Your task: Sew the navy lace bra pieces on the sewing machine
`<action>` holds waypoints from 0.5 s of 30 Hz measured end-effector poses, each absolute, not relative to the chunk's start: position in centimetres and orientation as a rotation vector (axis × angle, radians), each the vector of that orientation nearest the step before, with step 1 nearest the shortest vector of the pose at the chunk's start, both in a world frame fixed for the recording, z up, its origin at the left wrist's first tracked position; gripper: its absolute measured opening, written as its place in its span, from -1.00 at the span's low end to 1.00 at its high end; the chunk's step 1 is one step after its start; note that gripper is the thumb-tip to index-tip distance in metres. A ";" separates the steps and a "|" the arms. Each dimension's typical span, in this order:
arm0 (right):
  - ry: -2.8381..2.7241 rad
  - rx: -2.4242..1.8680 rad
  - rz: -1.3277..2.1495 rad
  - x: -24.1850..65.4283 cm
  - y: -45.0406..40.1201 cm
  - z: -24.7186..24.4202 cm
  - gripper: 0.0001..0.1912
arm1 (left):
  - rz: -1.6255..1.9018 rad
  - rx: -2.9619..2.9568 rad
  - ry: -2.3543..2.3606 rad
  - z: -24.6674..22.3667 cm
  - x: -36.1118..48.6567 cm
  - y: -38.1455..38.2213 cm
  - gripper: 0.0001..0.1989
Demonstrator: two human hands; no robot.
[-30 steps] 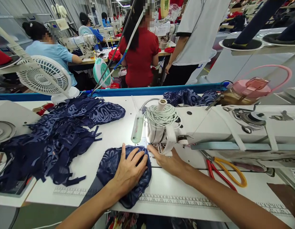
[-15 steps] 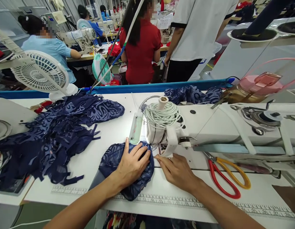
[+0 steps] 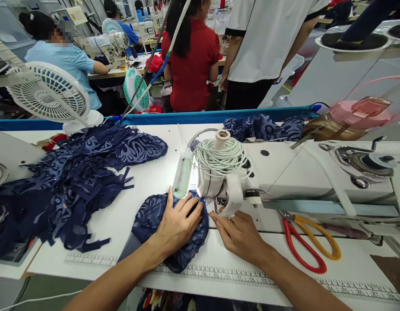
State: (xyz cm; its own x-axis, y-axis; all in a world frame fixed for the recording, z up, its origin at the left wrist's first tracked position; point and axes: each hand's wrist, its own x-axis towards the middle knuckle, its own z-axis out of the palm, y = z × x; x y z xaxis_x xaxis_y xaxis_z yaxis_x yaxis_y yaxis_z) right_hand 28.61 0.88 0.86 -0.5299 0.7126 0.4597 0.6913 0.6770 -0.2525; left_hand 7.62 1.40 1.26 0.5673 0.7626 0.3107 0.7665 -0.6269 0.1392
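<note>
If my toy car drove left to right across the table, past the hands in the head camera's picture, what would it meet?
Navy fabric pile → left hand on a navy piece → right hand → scissors.

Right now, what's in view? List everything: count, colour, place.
Patterned fabric piece: one, navy, front centre
Near sewing machine: one, white, right
Fabric pile: uncounted, navy, left
Fabric bundle: one, navy, behind that machine
Cord coil: one, pale green, on machine
Translucent strip: one, pale green, centre
Scissors: one pair, red and yellow, right
Fans: at least three, white or green, left rear
Pink-lidded container: one, brownish, right rear
Table: one, white, foreground
Ruler markings: one strip, black, table front
Co-workers: at least four, red, white, blue tops, rear
Left hand: one, bare, on the fabric piece
Right hand: one, bare, beside piece, contact unclear
</note>
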 end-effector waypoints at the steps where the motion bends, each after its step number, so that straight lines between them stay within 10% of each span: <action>1: -2.350 -1.079 0.051 28.6 0.9 0.9 -0.73 | -0.547 -2.767 -1.346 1.3 7.6 1.4 -0.78; 15: -2.509 -0.933 0.053 29.0 1.0 0.6 -0.48 | -0.632 -2.803 -1.376 1.6 7.2 1.6 -0.79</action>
